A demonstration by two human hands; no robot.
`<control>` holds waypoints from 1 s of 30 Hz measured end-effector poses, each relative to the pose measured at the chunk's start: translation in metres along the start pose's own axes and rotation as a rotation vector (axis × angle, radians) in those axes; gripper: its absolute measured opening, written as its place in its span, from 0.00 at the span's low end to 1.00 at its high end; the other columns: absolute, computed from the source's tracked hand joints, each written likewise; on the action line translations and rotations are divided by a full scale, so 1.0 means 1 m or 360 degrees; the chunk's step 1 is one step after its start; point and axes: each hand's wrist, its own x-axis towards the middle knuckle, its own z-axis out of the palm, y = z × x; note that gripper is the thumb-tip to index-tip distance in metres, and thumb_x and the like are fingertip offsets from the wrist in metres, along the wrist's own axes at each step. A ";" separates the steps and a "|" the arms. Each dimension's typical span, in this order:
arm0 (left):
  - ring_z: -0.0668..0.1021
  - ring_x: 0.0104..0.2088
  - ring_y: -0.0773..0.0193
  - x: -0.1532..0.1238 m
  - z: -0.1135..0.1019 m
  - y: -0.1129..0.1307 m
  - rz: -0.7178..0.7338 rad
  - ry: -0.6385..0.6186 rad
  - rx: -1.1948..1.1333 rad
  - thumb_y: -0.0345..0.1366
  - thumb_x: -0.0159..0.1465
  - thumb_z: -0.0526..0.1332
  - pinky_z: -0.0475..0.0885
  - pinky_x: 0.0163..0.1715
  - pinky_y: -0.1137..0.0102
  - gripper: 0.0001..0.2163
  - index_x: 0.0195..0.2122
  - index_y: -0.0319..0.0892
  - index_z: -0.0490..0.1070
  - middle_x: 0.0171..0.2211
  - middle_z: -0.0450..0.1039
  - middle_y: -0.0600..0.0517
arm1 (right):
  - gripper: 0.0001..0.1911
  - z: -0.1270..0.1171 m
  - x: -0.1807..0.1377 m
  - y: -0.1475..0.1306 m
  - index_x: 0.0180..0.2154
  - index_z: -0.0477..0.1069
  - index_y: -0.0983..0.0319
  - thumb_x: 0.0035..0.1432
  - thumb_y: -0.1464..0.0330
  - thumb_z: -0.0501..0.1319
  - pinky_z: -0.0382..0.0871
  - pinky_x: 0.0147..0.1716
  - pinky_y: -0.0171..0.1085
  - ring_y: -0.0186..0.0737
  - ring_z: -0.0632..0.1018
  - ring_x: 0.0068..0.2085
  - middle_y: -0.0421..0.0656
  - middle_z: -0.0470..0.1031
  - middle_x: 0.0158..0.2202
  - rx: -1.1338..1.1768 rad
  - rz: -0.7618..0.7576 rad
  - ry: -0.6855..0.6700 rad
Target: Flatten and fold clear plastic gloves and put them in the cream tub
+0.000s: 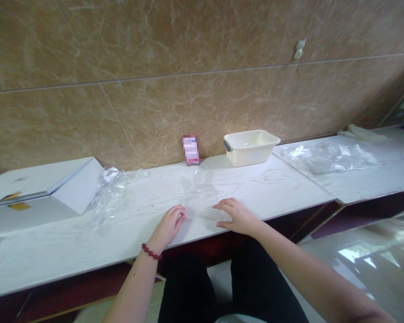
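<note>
A thin, see-through plastic bag [200,190] lies flat on the white wood-grain counter [161,188] in front of me, its outline faint. At its lower left corner my left hand [171,226] is closed in a pinch, thumb against fingers, apparently on the bag's edge. A red bead bracelet [151,252] circles that wrist. My right hand [237,218] hovers at or rests on the bag's right edge, thumb and fingers spread and nothing gripped. Whether its fingertips touch the plastic I cannot tell.
A cream plastic basin [252,154] and a phone-like, blurred-out object [191,150] stand by the tiled wall. More clear plastic lies left [111,193] and right [333,157]. On the left sits a white cardboard box [43,184]. The counter's front edge is near my knees.
</note>
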 end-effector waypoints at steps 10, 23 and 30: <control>0.69 0.44 0.64 -0.034 -0.016 0.033 0.0115 0.0034 -0.0108 0.35 0.60 0.46 0.62 0.47 0.64 0.08 0.37 0.42 0.62 0.41 0.68 0.49 | 0.39 0.005 0.014 0.034 0.56 0.46 0.60 0.45 0.55 0.57 0.43 0.54 0.45 0.46 0.43 0.58 0.47 0.44 0.58 -0.0052 -0.0375 -0.0189; 0.65 0.50 0.61 -0.071 -0.014 0.033 0.0041 -0.0015 -0.0360 0.39 0.53 0.57 0.61 0.49 0.64 0.19 0.46 0.43 0.58 0.48 0.64 0.46 | 0.18 0.014 0.025 0.013 0.49 0.62 0.62 0.57 0.67 0.46 0.52 0.52 0.34 0.31 0.61 0.52 0.45 0.63 0.50 0.0314 -0.0896 -0.0360; 0.68 0.47 0.63 -0.052 0.001 0.016 -0.0055 0.0020 -0.0414 0.39 0.56 0.53 0.59 0.49 0.65 0.12 0.41 0.43 0.66 0.46 0.67 0.49 | 0.17 0.013 0.024 0.012 0.45 0.65 0.64 0.55 0.71 0.48 0.55 0.50 0.34 0.32 0.64 0.50 0.46 0.66 0.47 0.0462 -0.0794 -0.0314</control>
